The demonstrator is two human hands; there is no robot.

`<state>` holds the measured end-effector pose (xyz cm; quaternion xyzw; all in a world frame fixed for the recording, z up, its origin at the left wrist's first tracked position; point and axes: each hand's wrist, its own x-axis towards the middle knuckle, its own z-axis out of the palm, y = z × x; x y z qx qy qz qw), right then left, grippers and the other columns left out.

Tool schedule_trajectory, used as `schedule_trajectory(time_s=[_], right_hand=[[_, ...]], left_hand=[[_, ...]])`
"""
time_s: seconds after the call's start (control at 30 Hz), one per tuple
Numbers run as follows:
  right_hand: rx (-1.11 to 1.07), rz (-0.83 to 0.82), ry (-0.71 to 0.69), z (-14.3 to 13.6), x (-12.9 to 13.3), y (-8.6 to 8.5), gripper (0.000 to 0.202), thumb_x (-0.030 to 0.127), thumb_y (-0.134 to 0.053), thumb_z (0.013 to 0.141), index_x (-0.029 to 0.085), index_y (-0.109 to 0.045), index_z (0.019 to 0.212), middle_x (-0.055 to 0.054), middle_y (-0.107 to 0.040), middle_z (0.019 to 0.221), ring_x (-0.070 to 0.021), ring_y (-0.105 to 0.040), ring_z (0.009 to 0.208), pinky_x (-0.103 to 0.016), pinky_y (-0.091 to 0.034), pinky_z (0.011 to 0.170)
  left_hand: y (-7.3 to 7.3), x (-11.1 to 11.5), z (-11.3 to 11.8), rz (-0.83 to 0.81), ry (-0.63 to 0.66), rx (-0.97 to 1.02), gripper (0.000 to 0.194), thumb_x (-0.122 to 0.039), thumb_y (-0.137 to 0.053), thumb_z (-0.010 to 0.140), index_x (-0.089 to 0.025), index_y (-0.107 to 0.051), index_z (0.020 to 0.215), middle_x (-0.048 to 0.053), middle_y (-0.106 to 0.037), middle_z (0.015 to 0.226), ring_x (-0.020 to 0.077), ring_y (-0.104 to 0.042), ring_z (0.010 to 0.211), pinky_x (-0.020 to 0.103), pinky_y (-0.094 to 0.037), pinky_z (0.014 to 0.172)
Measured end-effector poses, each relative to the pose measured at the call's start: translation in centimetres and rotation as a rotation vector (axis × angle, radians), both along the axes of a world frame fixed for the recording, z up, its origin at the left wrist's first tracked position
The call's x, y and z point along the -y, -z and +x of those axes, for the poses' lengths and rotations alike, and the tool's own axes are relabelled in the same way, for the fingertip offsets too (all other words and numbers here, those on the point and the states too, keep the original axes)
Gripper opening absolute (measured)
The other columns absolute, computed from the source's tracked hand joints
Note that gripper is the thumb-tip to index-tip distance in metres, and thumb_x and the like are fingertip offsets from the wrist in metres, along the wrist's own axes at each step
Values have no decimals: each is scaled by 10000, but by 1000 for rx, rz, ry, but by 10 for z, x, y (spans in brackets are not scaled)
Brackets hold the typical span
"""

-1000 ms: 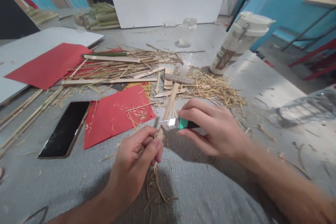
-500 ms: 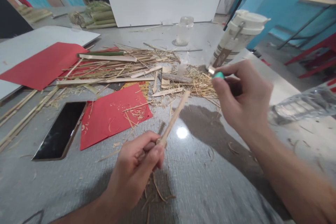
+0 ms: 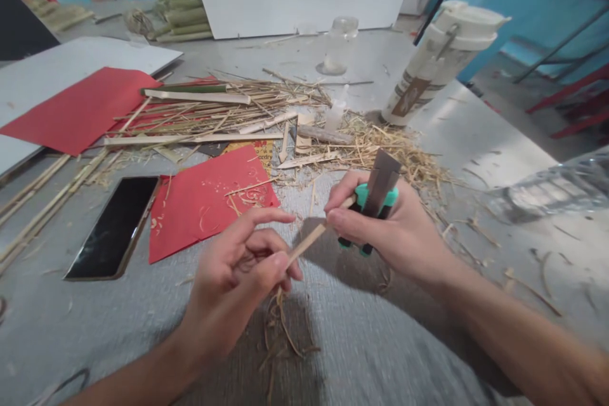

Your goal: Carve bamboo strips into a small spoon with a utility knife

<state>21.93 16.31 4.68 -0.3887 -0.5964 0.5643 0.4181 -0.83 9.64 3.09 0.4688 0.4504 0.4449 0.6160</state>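
A thin pale wooden strip [image 3: 308, 242] slants between my two hands. Its lower end is pinched by the thumb and curled fingers of my left hand [image 3: 242, 273], whose index finger is stretched out. My right hand [image 3: 394, 222] holds a green-and-black cutter [image 3: 377, 193], its wide dark blade pointing up, and also pinches the strip's upper end between thumb and fingertips. Curly shavings [image 3: 285, 330] lie on the table below my left hand. A red paper sheet [image 3: 190, 203] with shavings on it is left of the strip.
A phone [image 3: 111, 228] lies at the left. Behind are a pile of thin sticks [image 3: 214, 111], straw [image 3: 404, 146], a glass jar [image 3: 337, 47] and a tall white-lidded bottle [image 3: 440, 63]. A clear plastic bottle [image 3: 556, 184] lies at the right.
My right hand has come down and left to the strip, and the cutter's blade now shows. The strip tilts lower. My left index finger has stretched out.
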Motion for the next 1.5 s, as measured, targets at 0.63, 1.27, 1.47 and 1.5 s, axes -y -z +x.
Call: schedule_trajectory(time_s=[0.63,1.27,1.47,1.5], right_hand=[[-128,-16,36,-18,25,5,90,223,-794,965,240,-709,942,-5,-826,752,-126,-720,531,-201,-523,452],[-95,-19,57,-17,23,7,125,310,-841,931,235,-754,883,-36,-829,740,-141,-672,468,-264,-571,445],[-83,2,28,-17,23,6,137,307,-789,983,235,-760,871,-23,-818,724,-131,-667,470,-247,-566,447],[-78,7,23,-17,23,5,157,312,-775,995,235,-756,859,-22,-813,713,-132,-664,466,-246,-559,441]], left_hand=[[-4,0,7,187,-253,21,37,-242,-822,959,-246,-786,967,5,-850,793,160,-782,649,239,-607,575],[-9,-10,8,105,-390,73,55,-188,-825,862,-202,-779,887,-6,-810,687,129,-739,541,193,-588,487],[-8,-11,7,114,-326,168,15,-217,-818,881,-221,-804,876,-10,-824,703,113,-727,540,183,-570,497],[-8,-11,7,101,-316,165,16,-221,-819,875,-222,-805,866,-9,-823,696,116,-726,532,188,-571,493]])
